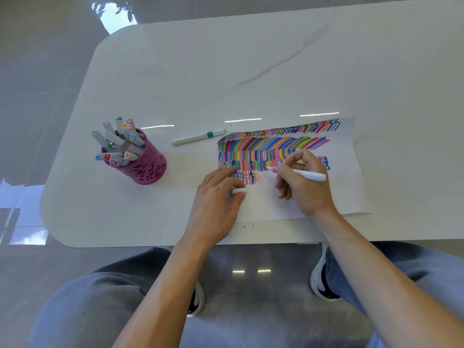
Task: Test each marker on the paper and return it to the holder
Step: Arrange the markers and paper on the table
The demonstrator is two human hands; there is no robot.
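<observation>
A white sheet of paper (346, 192) covered with rows of coloured strokes lies on the table. My right hand (301, 182) grips a white marker (310, 175) with a pink tip, and the tip touches the paper near the lowest row of strokes. My left hand (218, 197) rests on the paper's left edge and pinches a white marker cap (239, 191) between thumb and fingers. A magenta perforated holder (148, 164) with several grey markers stands to the left.
A capped white marker with a green band (198, 137) lies on the white table (226, 71) between the holder and the paper. The table's front edge runs just below the paper, with my knees and shoes beneath it.
</observation>
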